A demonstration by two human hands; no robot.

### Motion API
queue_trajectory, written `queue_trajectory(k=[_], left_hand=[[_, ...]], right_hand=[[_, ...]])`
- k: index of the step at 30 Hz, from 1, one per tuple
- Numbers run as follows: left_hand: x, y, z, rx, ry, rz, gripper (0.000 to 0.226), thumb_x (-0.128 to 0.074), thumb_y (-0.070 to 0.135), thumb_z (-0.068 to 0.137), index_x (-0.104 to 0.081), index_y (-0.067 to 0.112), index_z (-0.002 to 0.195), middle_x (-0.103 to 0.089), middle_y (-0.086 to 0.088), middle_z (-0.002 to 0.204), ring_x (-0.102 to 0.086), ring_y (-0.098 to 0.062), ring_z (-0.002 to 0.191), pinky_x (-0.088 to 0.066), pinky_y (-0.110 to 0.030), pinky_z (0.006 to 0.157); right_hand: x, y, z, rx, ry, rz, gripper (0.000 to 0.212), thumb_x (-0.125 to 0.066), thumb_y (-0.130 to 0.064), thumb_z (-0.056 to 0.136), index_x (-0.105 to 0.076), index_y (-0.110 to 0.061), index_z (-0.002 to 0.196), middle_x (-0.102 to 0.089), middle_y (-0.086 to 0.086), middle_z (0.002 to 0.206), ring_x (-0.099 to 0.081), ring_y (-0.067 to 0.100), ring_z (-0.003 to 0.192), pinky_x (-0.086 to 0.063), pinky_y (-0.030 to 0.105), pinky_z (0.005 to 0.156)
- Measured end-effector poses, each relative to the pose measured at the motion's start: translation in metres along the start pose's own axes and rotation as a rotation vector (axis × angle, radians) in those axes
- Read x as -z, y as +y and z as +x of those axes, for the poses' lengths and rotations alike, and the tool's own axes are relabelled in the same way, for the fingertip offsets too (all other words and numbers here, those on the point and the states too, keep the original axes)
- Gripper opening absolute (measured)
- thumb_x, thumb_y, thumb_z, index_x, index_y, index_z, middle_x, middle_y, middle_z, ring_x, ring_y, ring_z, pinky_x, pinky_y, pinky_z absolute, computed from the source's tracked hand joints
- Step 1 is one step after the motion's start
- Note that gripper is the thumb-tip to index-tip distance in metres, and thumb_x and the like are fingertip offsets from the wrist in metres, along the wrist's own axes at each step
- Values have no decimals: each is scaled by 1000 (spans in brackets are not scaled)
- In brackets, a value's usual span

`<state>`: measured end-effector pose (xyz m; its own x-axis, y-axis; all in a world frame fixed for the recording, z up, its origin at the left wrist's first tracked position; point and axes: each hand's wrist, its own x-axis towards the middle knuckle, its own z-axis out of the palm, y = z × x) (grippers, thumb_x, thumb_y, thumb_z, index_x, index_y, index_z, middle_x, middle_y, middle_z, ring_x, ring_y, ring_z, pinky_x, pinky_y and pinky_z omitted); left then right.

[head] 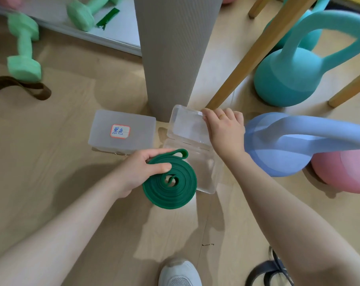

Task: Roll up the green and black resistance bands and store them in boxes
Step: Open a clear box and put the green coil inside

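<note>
Pinching coiled green band [171,178], left hand [140,170]; right hand [224,129] grips box lid [187,124] beside blue kettlebell [278,145].

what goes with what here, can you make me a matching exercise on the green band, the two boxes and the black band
Things:
1. rolled green resistance band
2. labelled box
3. clear box
4. black resistance band

States:
a. lid closed
b. lying loose on the floor
c. held in the left hand
d. lid held open by the right hand

Pairs: 1-c, 2-a, 3-d, 4-b
</note>
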<state>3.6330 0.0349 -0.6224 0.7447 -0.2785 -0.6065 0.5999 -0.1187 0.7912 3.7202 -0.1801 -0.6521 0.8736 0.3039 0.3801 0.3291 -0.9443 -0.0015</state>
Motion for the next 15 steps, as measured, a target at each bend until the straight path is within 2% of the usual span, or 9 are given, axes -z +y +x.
queue_trajectory(k=[2,3,5,6,8,10,12,13,15], left_hand=[[-2,-1,4,18,-27,6,36,-60,6,86,-64,40,97,-74,9,87,-68,-5,81,-51,-13,68],[-3,-2,6,32,-24,13,36,-60,7,86,-64,41,98,-74,9,89,-68,-6,82,-51,-14,68],[-6,-6,9,58,4,30,34,-62,10,86,-63,38,105,-72,6,96,-68,-11,89,-52,-19,72],[-7,-9,11,66,19,34,35,-62,10,85,-62,36,109,-72,4,99,-67,-13,91,-52,-21,74],[-9,-11,14,73,41,14,36,-63,10,85,-62,32,114,-71,5,99,-67,-12,89,-53,-20,72],[-12,-8,16,52,35,-10,35,-62,10,85,-62,33,110,-71,6,97,-67,-10,85,-53,-16,66],[-15,-4,21,33,49,-14,34,-62,10,86,-62,32,112,-70,5,101,-67,-12,89,-53,-18,67],[-17,-2,26,18,62,-5,34,-62,11,85,-62,31,113,-69,4,103,-66,-13,93,-54,-21,71],[-20,1,34,-8,64,25,32,-62,13,85,-63,31,112,-67,2,109,-63,-17,100,-54,-30,82]], right_hand=[[-7,-5,2,-11,-13,-42,26,-44,-27,92,-66,-15,99,-65,4,81,-59,29,76,-34,35,76],[-10,-6,3,-53,-60,-36,29,-46,-29,91,-64,-13,108,-66,8,96,-60,31,90,-32,36,86],[-12,-8,-1,-122,-130,28,42,-48,-31,89,-54,-10,125,-57,16,125,-50,37,118,-29,45,102],[-8,-8,-7,-104,-111,100,42,-48,-30,89,-53,-9,126,-53,18,130,-47,38,122,-32,47,102],[7,-14,-29,-119,-67,379,37,-46,-29,91,-56,-8,120,-51,16,131,-47,31,120,-38,43,99],[26,-23,-60,-303,-253,792,44,-46,-40,89,-53,-14,123,-45,6,137,-43,16,124,-41,38,100],[39,-32,-86,-364,-551,1029,71,-53,-59,78,-36,-25,138,-25,-4,152,-26,7,138,-35,34,109],[39,-34,-95,-276,-626,1004,91,-56,-68,70,-23,-26,144,-11,-4,156,-13,8,143,-26,33,114],[32,-35,-100,-2,-657,756,121,-55,-80,57,0,-22,148,9,3,157,4,17,146,-10,35,117]])
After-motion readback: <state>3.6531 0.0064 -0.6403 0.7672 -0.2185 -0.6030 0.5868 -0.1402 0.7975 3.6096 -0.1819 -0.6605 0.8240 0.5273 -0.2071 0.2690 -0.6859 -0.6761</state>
